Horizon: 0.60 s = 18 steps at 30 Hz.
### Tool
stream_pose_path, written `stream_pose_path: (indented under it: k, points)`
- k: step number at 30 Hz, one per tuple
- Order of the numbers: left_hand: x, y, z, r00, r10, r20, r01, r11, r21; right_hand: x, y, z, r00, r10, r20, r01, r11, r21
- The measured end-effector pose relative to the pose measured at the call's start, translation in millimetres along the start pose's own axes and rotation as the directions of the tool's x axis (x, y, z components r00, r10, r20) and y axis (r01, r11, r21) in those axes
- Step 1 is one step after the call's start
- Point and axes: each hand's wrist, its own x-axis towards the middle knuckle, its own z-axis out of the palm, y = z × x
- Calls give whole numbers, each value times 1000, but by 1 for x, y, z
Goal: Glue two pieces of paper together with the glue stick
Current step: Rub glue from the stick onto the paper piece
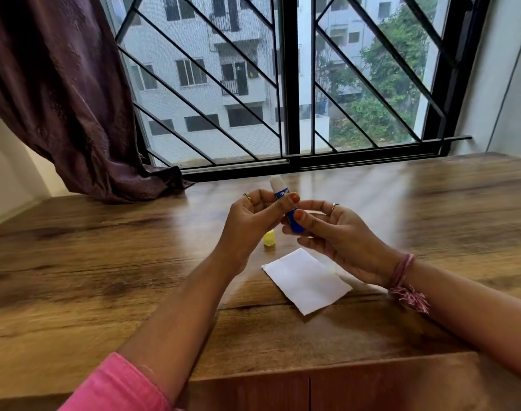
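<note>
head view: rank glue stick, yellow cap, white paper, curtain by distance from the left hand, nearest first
1. glue stick: held in the left hand, with the right hand gripping its lower end.
2. yellow cap: on the table just below that hand.
3. white paper: on the table, nearer the person, to the right.
4. curtain: far left, by the window.

Left hand point(254, 216) and right hand point(339, 235) meet raised, fingers curled, thumbs pinching, forearms converging.

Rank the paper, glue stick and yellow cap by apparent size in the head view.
1. Paper, clearly largest.
2. Glue stick, partly hidden by both hands and held nearer the camera, so its lead over the cap may be overstated.
3. Yellow cap, partly hidden.
</note>
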Motion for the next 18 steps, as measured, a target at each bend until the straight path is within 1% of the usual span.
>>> stream_pose_path:
  k: [2,4,7,9,11,13,16,18]
  points:
    - [1,-1,-1,1000,-10,19,10,1000,-16,1,-1,-3,1000,-10,-25,11,1000,18]
    - [2,0,-1,999,-22,32,21,999,34,2,-1,-4,1000,-10,-24,10,1000,-2]
    - [1,8,-5,998,-33,47,21,972,236,3,-2,-8,1000,-21,5,21,1000,13]
    - [1,15,-9,998,-22,66,-5,927,376,4,-4,-9,1000,-26,4,26,999,47]
    - [1,20,-12,997,-20,69,-17,866,499,5,-4,-11,999,-28,-28,30,997,67]
    - [0,21,-14,997,-12,70,-29,832,554,5,-5,-13,997,-33,-73,39,996,85]
    - [-1,21,-19,992,43,121,-107,798,593,6,-8,-15,987,-43,-157,61,992,110]
    - [-2,20,-23,974,67,218,-195,741,643,6,-10,-17,976,-42,-213,70,990,126]
